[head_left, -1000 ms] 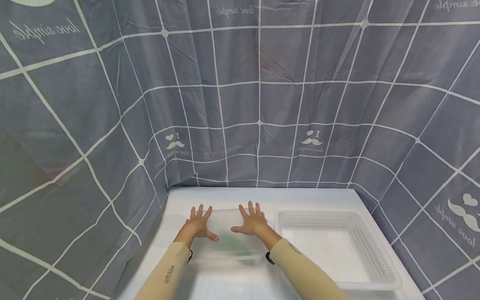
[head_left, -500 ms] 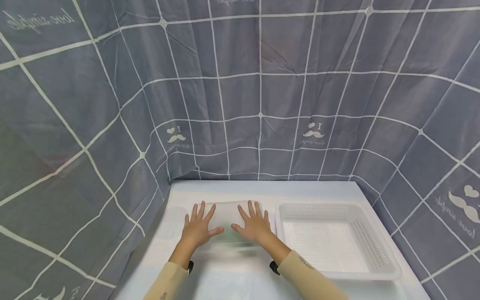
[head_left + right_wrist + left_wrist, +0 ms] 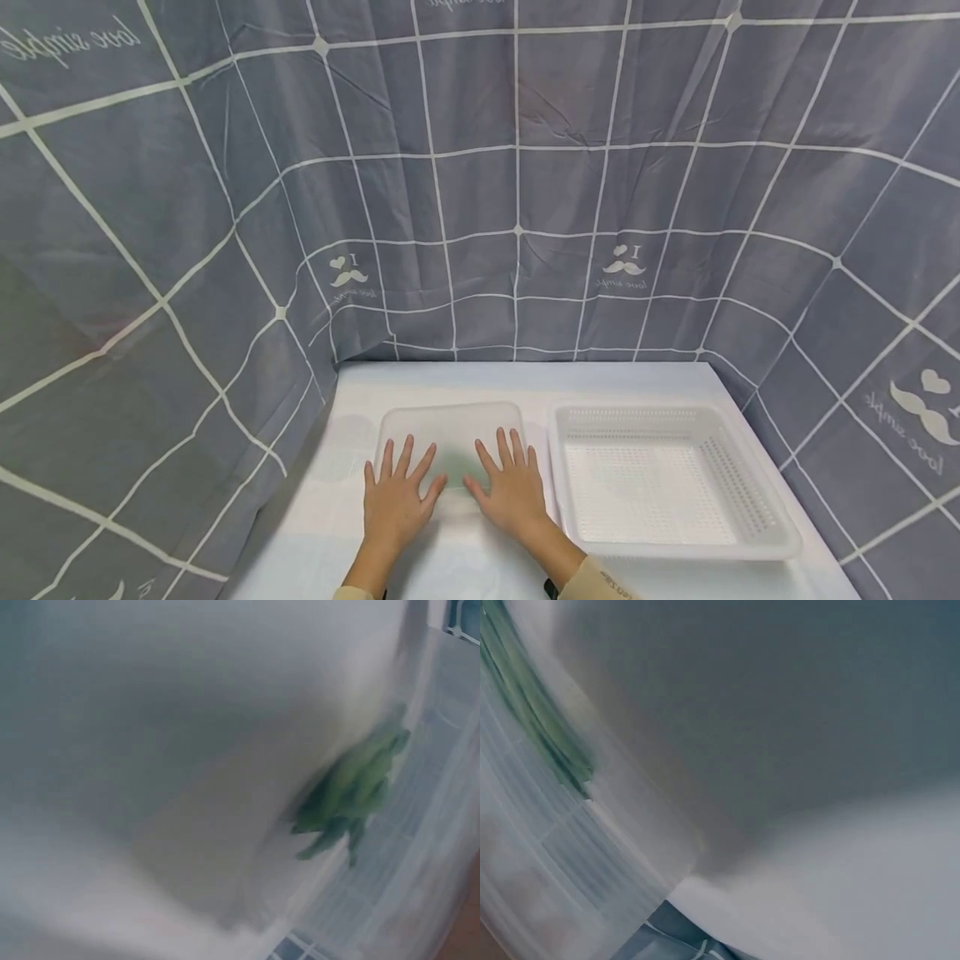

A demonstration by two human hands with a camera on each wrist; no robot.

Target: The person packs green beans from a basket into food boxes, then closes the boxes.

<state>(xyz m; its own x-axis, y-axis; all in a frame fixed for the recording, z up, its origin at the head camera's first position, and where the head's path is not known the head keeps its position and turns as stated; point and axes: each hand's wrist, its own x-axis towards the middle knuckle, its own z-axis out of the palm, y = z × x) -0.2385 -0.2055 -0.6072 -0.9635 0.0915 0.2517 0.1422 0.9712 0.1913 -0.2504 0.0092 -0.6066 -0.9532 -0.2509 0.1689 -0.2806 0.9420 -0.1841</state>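
A translucent plastic box (image 3: 450, 421) with a pale lid lies before me on the table. Through its wall a green vegetable shows: long stems (image 3: 536, 712) in the left wrist view, and a leafy-looking end (image 3: 349, 787) in the right wrist view. My left hand (image 3: 396, 500) rests on the near left part of the lid, fingers spread and straight. On the near right part rests my right hand (image 3: 513, 492), its fingers likewise spread. The two thumbs point toward each other with a gap between them. Both hands cover the box's near side in the head view.
Right of the box stands a white perforated plastic basket (image 3: 768, 533), close beside it. Both are on a white table (image 3: 465, 567). Grey curtains (image 3: 480, 192) with a white grid enclose the table at the back and sides.
Both hands have slid from the far part of the lid toward its near edge, fingers still spread. The lid's far edge now shows uncovered. The head view has tipped slightly downward.
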